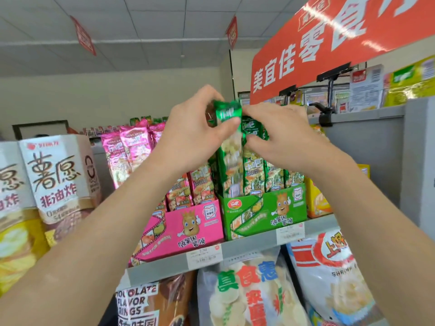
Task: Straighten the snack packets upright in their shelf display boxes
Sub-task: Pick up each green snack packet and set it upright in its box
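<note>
Starting nearest the camera, three large snack bags occupy the lower shelf: a chocolate rings bag at left, a white bag with green, blue and red characters in the middle, and a shrimp chip bag at right. Both bare forearms rise from the lower corners toward the shelf above.

The grey shelf edge carries two price tags. On this shelf stand a pink display box and, touching its right side, a green display box. Tall canisters stand left of the pink box; a yellow packet stands just right of the green box.

The pink packets at the rear of their box lean left. The green packets stand in a row inside the green box, roughly upright.

The left hand pinches the top of the front green packet, with the thumb pressed on its face and the fingers curled behind. This packet has its lower end inside the green box, at the left end. The right hand is curled over the tops of the green packets beside it, thumb against their front; exactly which packets it holds cannot be told.

Further back, a red sign with white characters hangs above the shelving, and red tags hang from the ceiling.
</note>
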Demonstrator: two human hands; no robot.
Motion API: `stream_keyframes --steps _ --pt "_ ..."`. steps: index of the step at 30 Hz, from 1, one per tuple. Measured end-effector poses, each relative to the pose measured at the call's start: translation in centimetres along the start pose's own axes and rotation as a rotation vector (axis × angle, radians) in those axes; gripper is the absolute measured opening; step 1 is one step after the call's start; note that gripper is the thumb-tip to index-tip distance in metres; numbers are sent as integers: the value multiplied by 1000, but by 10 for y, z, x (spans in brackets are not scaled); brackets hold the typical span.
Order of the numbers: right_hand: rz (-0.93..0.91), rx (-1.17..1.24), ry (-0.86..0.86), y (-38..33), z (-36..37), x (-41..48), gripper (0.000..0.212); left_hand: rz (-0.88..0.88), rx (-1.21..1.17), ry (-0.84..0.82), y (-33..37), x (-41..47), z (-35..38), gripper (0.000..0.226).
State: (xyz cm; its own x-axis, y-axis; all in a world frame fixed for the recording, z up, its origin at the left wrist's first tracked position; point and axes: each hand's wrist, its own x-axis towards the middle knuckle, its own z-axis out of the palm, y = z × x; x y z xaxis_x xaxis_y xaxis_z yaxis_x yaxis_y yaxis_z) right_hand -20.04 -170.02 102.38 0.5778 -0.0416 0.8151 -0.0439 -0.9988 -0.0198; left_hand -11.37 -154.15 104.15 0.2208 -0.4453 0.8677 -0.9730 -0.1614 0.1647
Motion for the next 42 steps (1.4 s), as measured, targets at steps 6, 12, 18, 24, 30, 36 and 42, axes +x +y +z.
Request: stream_keyframes --steps 6,12,18,24,30,36,42 --pt "-30 59 21 1 -2 0 34 167 277 -67 7 11 -5 14" --pt "-12 159 -20 -2 -7 -4 48 178 309 -127 14 14 -8 14" --pt "-22 66 6 -1 -3 -5 42 24 109 -284 13 25 -22 13" --pt "-79 44 -5 7 -6 -6 24 31 427 -330 -6 33 -11 35" --pt "-30 110 -115 20 -19 -5 27 2 599 -386 -24 33 -5 45" --pt "-8 144 -73 22 -15 -4 33 -44 533 -440 -16 45 -4 36" --pt "-16 77 50 7 1 -9 53 -65 470 -522 -3 49 -2 41"
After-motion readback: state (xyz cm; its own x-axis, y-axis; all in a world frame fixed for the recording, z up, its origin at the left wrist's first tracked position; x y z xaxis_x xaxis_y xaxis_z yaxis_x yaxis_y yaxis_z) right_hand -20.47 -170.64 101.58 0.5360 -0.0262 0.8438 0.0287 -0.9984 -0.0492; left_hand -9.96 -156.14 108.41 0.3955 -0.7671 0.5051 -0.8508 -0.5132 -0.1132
